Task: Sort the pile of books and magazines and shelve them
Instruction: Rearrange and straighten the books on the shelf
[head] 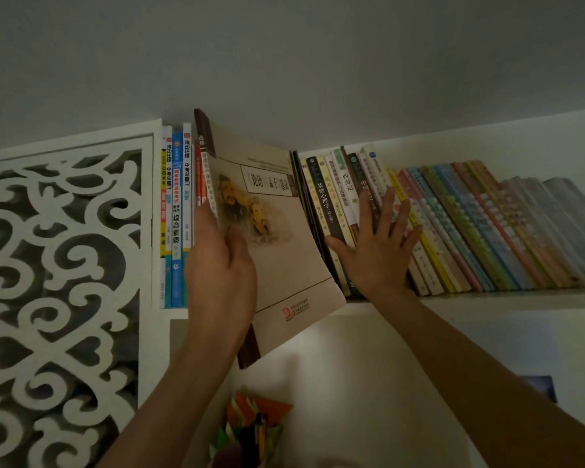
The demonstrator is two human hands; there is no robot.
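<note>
The left hand (222, 265) grips a tall beige paperback book (271, 238), spine upright, before the gap that the flat, open right hand (377, 244) holds beside the leaning row of books (470, 228).

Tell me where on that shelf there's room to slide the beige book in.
The one opening is the gap between the upright books at the left end and the leaning row that the right hand presses back. The beige book, gripped by the left hand, is already partly in that gap. Rightward along the shelf the books are packed tight.
</note>
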